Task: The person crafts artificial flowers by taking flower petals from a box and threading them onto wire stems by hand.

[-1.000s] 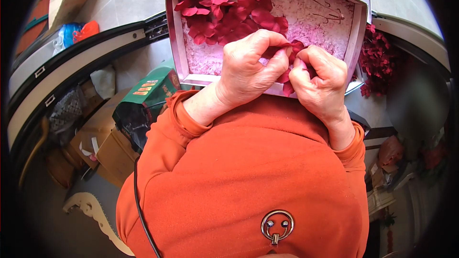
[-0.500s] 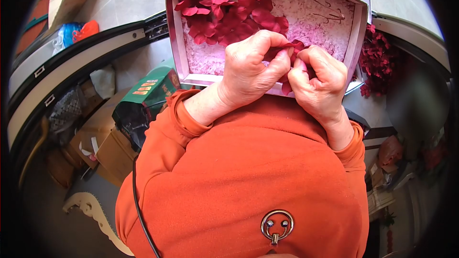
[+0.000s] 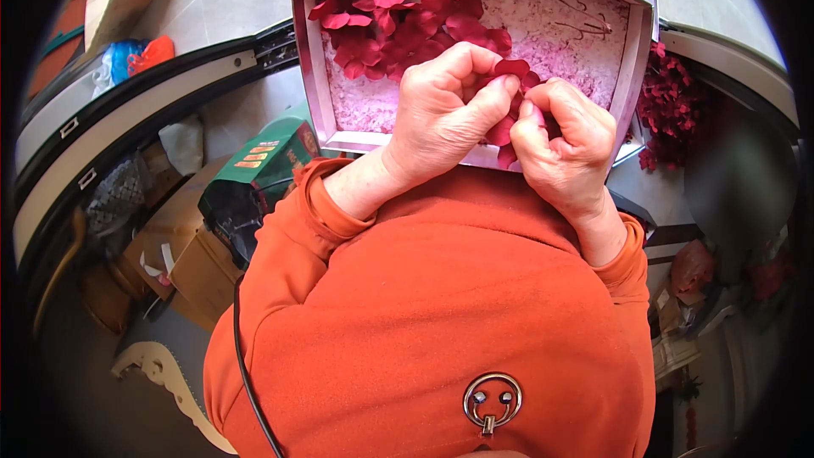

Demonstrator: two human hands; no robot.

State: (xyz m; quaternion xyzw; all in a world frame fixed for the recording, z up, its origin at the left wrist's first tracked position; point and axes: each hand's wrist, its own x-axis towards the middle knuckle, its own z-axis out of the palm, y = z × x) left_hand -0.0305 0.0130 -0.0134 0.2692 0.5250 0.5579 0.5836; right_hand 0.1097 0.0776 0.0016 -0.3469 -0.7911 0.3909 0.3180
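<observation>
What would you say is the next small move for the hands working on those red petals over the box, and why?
Probably draw the hands apart to free one petal. The left hand and right hand both pinch the same red petals above the box, where a pile of loose petals already lies.

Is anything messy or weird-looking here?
Nothing looks broken or spilled. The left hand and right hand pinch red petals over a shallow box, where more loose petals are heaped in one corner. A small wire tangle lies alone on the box's pale lining.
</observation>
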